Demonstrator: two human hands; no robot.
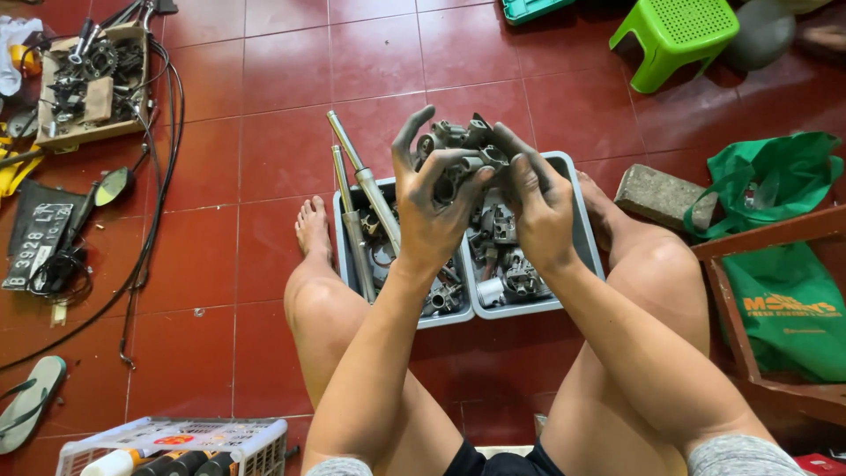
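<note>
both greasy hands, left hand and right hand, clutch a grey metal part above two bins.

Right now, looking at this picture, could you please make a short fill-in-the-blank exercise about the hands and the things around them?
1. Both hands, left hand and right hand, hold one grey ____ part together.
2. Below the hands stand two grey ____ full of parts.
3. Two long metal tubes stick out of the ____ bin.
4. The plastic stool at the top is ____.

Missing words: metal; bins; left; green
</note>
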